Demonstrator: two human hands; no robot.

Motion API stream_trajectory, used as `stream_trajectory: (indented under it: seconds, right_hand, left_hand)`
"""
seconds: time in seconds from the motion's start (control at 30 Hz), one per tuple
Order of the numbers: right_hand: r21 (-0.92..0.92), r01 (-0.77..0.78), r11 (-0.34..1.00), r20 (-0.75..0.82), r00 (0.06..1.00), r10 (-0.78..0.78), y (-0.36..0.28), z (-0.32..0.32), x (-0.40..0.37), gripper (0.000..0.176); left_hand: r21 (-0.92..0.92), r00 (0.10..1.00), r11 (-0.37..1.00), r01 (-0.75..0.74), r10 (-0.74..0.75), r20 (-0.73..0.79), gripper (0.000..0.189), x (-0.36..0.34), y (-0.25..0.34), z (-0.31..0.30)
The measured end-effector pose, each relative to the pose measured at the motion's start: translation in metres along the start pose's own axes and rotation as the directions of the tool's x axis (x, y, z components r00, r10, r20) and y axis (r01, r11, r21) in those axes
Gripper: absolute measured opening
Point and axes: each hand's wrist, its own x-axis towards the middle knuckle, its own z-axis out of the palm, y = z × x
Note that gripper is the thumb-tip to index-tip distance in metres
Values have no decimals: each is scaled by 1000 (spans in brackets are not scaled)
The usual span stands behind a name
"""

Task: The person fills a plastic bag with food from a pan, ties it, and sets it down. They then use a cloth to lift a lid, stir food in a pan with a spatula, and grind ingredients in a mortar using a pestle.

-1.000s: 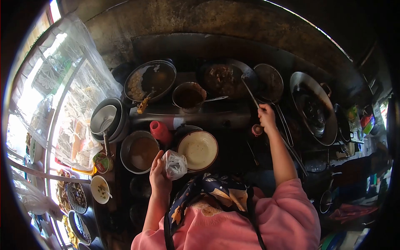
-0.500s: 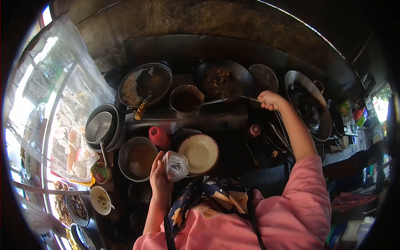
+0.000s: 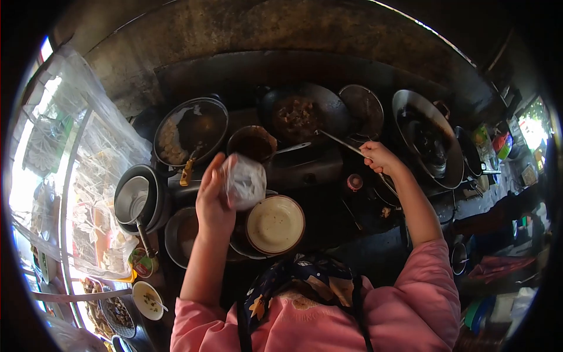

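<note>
A crinkled clear plastic bag (image 3: 245, 183) is held up in my left hand (image 3: 212, 202), its fingers along the bag's left side. The bag is above the edge of a cream plate (image 3: 275, 226) and overlaps the saucepan behind it. My right hand (image 3: 378, 159) is closed round the long metal handle of a cooking utensil (image 3: 343, 143). Its far end reaches the near rim of a dark wok (image 3: 334, 114) with browned food (image 3: 296, 114) in sauce; the shape of that end does not show clearly.
Left of the wok are a saucepan (image 3: 271, 141) of dark sauce and a pan (image 3: 221, 126) of oil with pale pieces. A strainer (image 3: 375, 114) and a large oval pan (image 3: 451, 146) lie to the right. Stacked pots (image 3: 161, 205) and a small bowl (image 3: 143, 293) stand left.
My left hand has risen forward with the plastic bag, now covering the pink bottle's place. My right hand has come slightly nearer, and the utensil is at a steeper slant.
</note>
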Motion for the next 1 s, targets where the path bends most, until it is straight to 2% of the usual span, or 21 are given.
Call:
stream_trajectory:
  seconds: [0.07, 0.2, 0.27, 0.53, 0.6, 0.7, 0.8, 0.87, 0.93, 1.0]
  right_hand:
    - [111, -61, 992, 98, 994, 50, 2, -14, 6, 13]
    - [131, -96, 987, 141, 987, 77, -1, -41, 6, 13]
    - [46, -45, 998, 113, 993, 40, -8, -55, 2, 14]
    - [-43, 12, 999, 140, 990, -6, -55, -118, -11, 14]
    - [-51, 14, 999, 168, 986, -5, -71, -129, -15, 14]
    - [-80, 32, 996, 188, 982, -16, -91, -138, -18, 14]
    - [-105, 28, 994, 192, 981, -8, -107, -136, -18, 14]
    - [-217, 92, 972, 200, 979, -48, -115, -128, -18, 13]
    - [-241, 106, 965, 172, 983, -65, -123, -112, -22, 14]
    - [-555, 200, 807, 89, 979, -182, -131, -97, -28, 15]
  left_hand:
    - [-25, 1000, 1000, -2, 2, 16, 42, 26, -8, 18]
    - [-89, 998, 996, -2, 8, 63, 39, 83, -32, 43]
    - [-73, 996, 997, -1, 7, 85, 39, 112, -49, 52]
    - [118, 999, 992, 51, -52, 5, 37, 211, -128, 54]
    - [103, 998, 993, 61, -61, -5, 43, 227, -148, 53]
    - [239, 994, 965, 110, -104, -37, 55, 244, -171, 52]
    - [250, 994, 962, 108, -98, -49, 59, 259, -194, 55]
    - [214, 995, 971, 103, -98, -30, 61, 263, -206, 70]
    - [175, 995, 980, 99, -98, -14, 62, 269, -215, 77]
    - [187, 975, 967, 172, -195, 111, 73, 276, -224, 77]
